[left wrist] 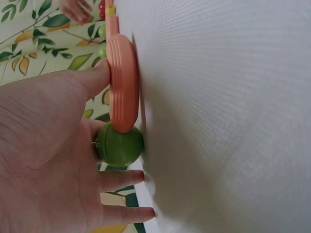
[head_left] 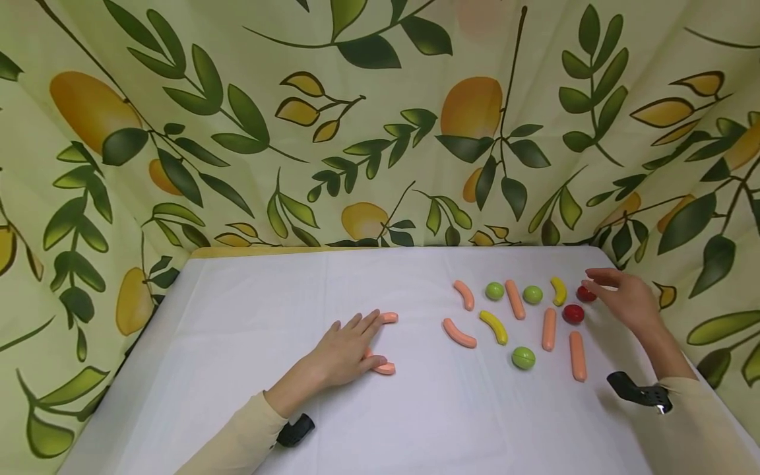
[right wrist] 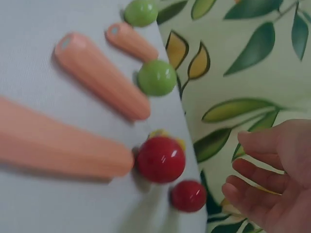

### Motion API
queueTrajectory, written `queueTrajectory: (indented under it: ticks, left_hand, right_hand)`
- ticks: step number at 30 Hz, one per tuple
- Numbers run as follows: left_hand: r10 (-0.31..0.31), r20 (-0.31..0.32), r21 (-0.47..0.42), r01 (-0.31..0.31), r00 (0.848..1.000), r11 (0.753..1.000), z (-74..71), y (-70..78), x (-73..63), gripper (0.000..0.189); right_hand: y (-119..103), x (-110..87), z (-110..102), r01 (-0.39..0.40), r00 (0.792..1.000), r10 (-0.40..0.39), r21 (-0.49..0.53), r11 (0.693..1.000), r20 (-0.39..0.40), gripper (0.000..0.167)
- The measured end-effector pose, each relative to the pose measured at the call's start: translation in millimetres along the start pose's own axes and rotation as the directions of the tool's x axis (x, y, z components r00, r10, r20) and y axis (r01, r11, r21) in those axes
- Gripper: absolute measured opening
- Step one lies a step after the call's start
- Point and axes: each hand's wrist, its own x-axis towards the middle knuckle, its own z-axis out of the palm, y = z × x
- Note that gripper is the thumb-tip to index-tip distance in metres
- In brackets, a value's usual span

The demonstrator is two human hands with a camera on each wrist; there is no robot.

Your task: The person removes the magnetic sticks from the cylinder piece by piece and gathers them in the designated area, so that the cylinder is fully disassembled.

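Note:
My left hand [head_left: 347,353] lies low over the white table with fingers spread. Its thumb touches a curved orange-pink piece [left wrist: 123,82], grooved along one side. Beside the forefinger sits a green ball [left wrist: 120,144] that the hand hides in the head view. Another orange-pink piece [head_left: 388,318] shows beyond the fingertips. My right hand [head_left: 629,300] hovers at the far right, fingers loosely bent and holding nothing. In the right wrist view it is apart from two glossy red balls [right wrist: 161,159], the nearest things to it.
Right of centre lie curved orange-pink pieces [head_left: 459,333], straight orange-pink sticks [head_left: 549,330], yellow curved pieces [head_left: 494,328] and green balls [head_left: 523,358]. A leaf-and-fruit patterned curtain [head_left: 380,132] hangs behind the white-covered table [head_left: 237,303] and on both sides.

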Motion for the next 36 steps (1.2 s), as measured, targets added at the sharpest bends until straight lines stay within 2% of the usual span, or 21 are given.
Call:
queueTrajectory:
  ticks: [1, 3, 9, 10, 17, 28, 36]
  left_hand:
    - [0.0, -0.001, 0.0, 0.0, 1.0, 1.0, 0.0, 0.1, -0.1, 0.074]
    - [0.0, -0.002, 0.003, 0.0, 1.0, 1.0, 0.0, 0.1, -0.4, 0.074]
    - [0.0, 0.002, 0.0, 0.0, 1.0, 1.0, 0.3, -0.1, -0.7, 0.075]
    - [0.0, 0.003, 0.001, 0.0, 1.0, 1.0, 0.3, -0.1, -0.7, 0.075]
    - [-0.002, 0.003, 0.007, 0.002, 1.0, 1.0, 1.5, -1.1, -0.1, 0.075]
    - [-0.002, 0.0, 0.005, 0.002, 1.0, 1.0, 2.0, 0.2, 0.4, 0.075]
    - [-0.015, 0.004, 0.009, 0.015, 1.0, 1.0, 1.4, 1.3, 1.3, 0.075]
  right_hand:
    - [-6.2, -0.6, -1.2, 0.023, 1.0, -0.023, 0.006, 1.0, 0.014, 0.047]
    - [-16.9, -0.8, 0.1, 0.005, 1.0, -0.005, 0.011, 1.0, 0.006, 0.046]
    - [-43.2, -5.5, 10.5, 0.059, 0.998, -0.059, 0.023, 0.998, -0.001, 0.041]
    - [-48.6, -7.8, 12.0, 0.094, 0.995, -0.094, 0.021, 0.995, 0.016, 0.041]
    - [-80.7, -19.5, 32.4, 0.167, 0.984, -0.167, 0.019, 0.986, 0.059, 0.037]
    - [-108.6, -31.0, 54.4, 0.209, 0.96, -0.221, 0.088, 0.974, 0.17, 0.04]
    - [-122.8, -39.0, 76.8, 0.267, 0.945, -0.283, 0.114, 0.957, 0.163, 0.033]
